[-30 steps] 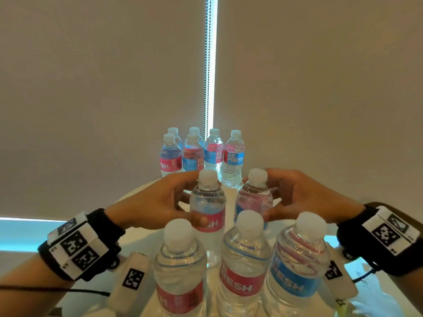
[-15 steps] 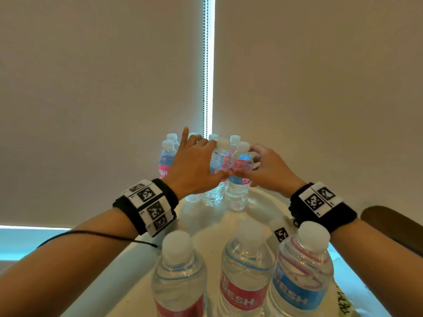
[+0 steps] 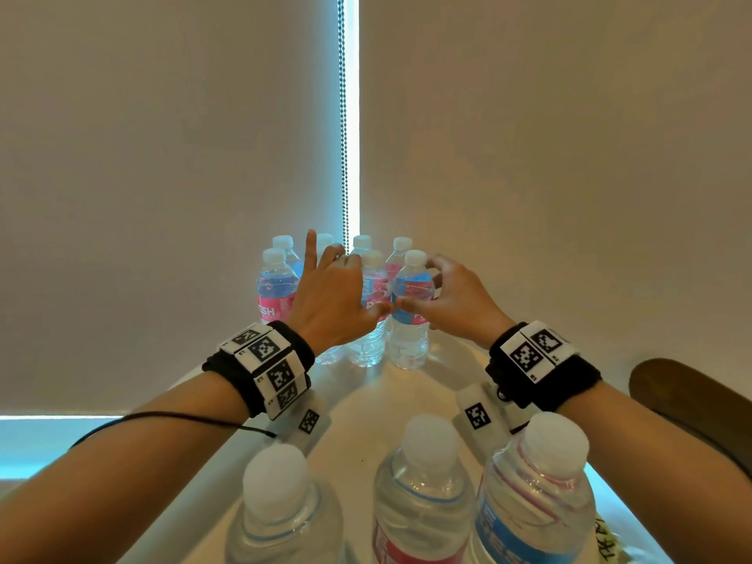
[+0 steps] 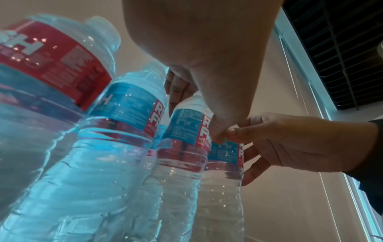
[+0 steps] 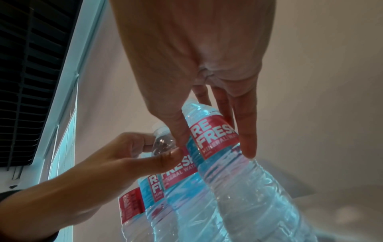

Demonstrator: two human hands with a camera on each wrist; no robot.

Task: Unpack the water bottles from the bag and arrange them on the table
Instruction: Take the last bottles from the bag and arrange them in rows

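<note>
At the far end of the white tabletop (image 3: pixel 366 405), two clear plastic water bottles with white caps and red-and-blue labels stand upright side by side, their bases on the surface in front of a cluster of like bottles beside the beige roller blinds (image 3: pixel 162 156). One, the left-held bottle (image 3: pixel 372 303), sits in the left hand (image 3: pixel 329 303), whose thumb lies across the label while the fingers curl round the upper body and one finger points straight up. The other, the right-held bottle (image 3: pixel 412 307), is gripped by the right hand (image 3: pixel 455 303), thumb on the label's front and fingers wrapped behind near the shoulder; the two thumbs nearly meet between the bottles. The right wrist view confirms fingers on both sides of that label, and the left wrist view shows the pair packed close against the back bottles (image 4: pixel 124 114). The step in hand looks like setting these two into the group, so the good way is to make sure both bases sit flat, then loosen each grip slowly and draw the hands straight back and up, since thin, tall bottles standing this close could topple one another from a sideways brush. Three more clear plastic bottles (image 3: pixel 423 482) wait at the near edge, well apart from the cluster; the bag is not in view.
</note>
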